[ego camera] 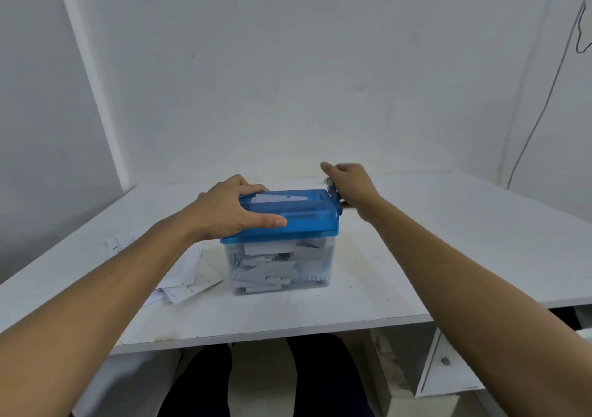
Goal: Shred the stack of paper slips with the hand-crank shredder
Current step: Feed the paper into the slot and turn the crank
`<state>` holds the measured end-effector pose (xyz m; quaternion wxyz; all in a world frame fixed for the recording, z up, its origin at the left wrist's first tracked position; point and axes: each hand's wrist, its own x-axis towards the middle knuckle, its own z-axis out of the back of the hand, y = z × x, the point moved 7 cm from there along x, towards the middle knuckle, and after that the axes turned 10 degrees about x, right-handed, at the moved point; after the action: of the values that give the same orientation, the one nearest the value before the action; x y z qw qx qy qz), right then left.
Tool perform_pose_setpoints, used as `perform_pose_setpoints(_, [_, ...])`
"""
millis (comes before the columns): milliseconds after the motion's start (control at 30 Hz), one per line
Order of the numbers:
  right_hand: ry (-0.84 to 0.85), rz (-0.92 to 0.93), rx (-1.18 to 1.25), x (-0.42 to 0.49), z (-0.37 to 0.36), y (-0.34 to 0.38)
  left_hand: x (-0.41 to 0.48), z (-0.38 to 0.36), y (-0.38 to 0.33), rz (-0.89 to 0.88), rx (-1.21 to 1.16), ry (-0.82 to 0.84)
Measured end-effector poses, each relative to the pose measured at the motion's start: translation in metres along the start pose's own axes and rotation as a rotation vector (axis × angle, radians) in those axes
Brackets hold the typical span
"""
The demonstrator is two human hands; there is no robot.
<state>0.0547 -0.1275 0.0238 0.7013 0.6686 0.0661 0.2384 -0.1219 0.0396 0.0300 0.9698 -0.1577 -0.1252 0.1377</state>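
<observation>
Facing the white table (pixel 416 256), your left hand (pixel 224 211) clamps the blue shredder (pixel 288 215) lid; loose paper slips (pixel 182 275) lie left, partly under your forearm. Your right hand (pixel 350 183) closes around the crank (pixel 334 197), mostly hidden. Bare walls behind.

Blue-lidded shredder (pixel 288 215) stands upright, clear bin full of strips, loose paper slips (pixel 182 275) just left.

A white table (pixel 448 256) was seen across the middle of the frame. At its centre stood the hand-crank shredder (pixel 282 240); left of centre lay loose paper slips (pixel 185 275), possibly overlapping one another.
</observation>
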Motion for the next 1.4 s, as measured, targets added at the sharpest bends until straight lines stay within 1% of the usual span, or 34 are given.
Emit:
perform_pose_setpoints(67, [-0.014, -0.076, 0.017, 0.000, -0.003, -0.014, 0.000, -0.002, 0.002, 0.011, -0.009, -0.017])
perform_pose_setpoints(167, [-0.044, -0.100, -0.003, 0.001, -0.002, -0.014, 0.000, -0.003, 0.004, 0.003, -0.025, -0.055])
perform_pose_setpoints(233, [-0.016, -0.160, -0.107, -0.002, 0.000, -0.020, 0.000, -0.004, 0.004, 0.002, -0.025, -0.070])
perform_pose_setpoints(300, [0.041, -0.258, -0.189, -0.010, -0.001, -0.037, 0.001, -0.004, 0.004, 0.003, -0.035, -0.085])
perform_pose_setpoints(400, [0.065, -0.356, -0.162, -0.025, -0.004, -0.066, 0.001, -0.004, 0.006, 0.028, -0.014, -0.091])
perform_pose_setpoints(467, [-0.006, -0.325, -0.070, -0.031, -0.006, -0.074, 0.001, -0.005, 0.006, 0.046, 0.012, -0.087])
perform_pose_setpoints(567, [-0.135, -0.206, -0.022, -0.027, -0.006, -0.074, -0.001, -0.003, 0.005, 0.059, 0.038, -0.085])
perform_pose_setpoints(633, [-0.155, -0.182, -0.024, -0.028, -0.005, -0.071, -0.002, -0.002, 0.002, 0.064, 0.067, -0.082])
perform_pose_setpoints(767, [-0.038, -0.240, -0.155, -0.047, -0.004, -0.073, -0.002, 0.000, 0.002, 0.078, 0.116, -0.093])
perform_pose_setpoints(867, [0.034, -0.285, -0.136, -0.067, 0.000, -0.076, 0.001, 0.001, 0.005, 0.081, 0.141, -0.085])
perform_pose_setpoints(933, [0.068, -0.316, -0.204, -0.077, 0.007, -0.073, 0.002, -0.001, 0.005, 0.070, 0.176, -0.042])
perform_pose_setpoints(1033, [0.140, -0.301, -0.260, -0.090, 0.011, -0.053, 0.003, 0.002, 0.004, 0.070, 0.225, -0.044])
perform_pose_setpoints(1100, [0.174, -0.262, -0.193, -0.098, 0.015, -0.033, 0.002, 0.001, 0.003, 0.092, 0.236, -0.033])
perform_pose_setpoints(1200, [0.205, -0.252, 0.119, -0.097, 0.025, 0.007, 0.001, 0.001, 0.004, 0.059, 0.211, -0.020])
perform_pose_setpoints(1233, [0.231, -0.254, 0.179, -0.095, 0.026, 0.019, 0.001, -0.001, 0.005, 0.060, 0.189, -0.009])
perform_pose_setpoints(1333, [0.302, -0.177, 0.090, -0.084, 0.020, 0.032, -0.002, 0.001, 0.006, 0.072, 0.110, -0.028])
perform_pose_setpoints(1400, [0.267, -0.167, 0.122, -0.078, 0.018, 0.027, -0.002, 0.002, 0.003, 0.069, 0.101, -0.020])
